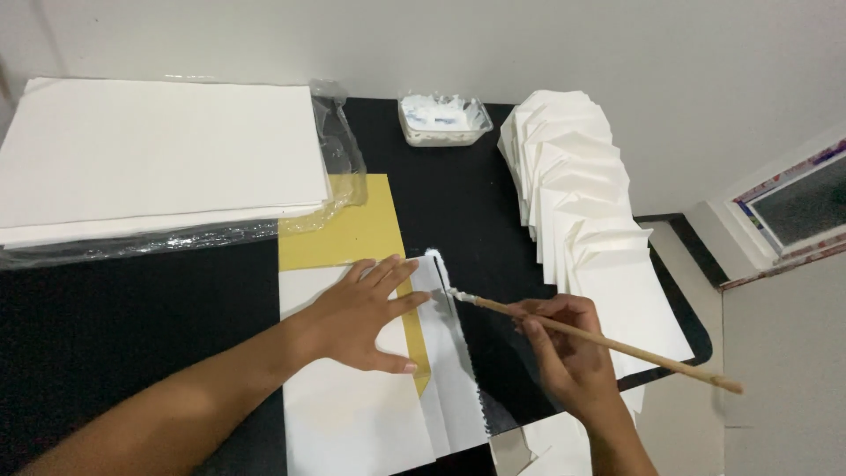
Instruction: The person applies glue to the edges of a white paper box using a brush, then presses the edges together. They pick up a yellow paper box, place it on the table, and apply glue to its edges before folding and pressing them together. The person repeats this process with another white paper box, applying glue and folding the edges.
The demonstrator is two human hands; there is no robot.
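Note:
My left hand (366,313) lies flat, fingers spread, on a white sheet of paper (352,414) that covers part of a yellow card (352,225) on the black table. My right hand (568,353) grips a thin wooden brush (608,339), whose white glue-laden tip touches the folded flap of the paper (445,348) by its right edge. White glue smears show on the black surface beside the flap.
A clear tub of white glue (443,119) stands at the back. A fanned stack of folded white paper pieces (582,203) lies to the right. A large stack of white sheets on plastic wrap (159,159) fills the back left. The table's edge (696,326) runs close on the right.

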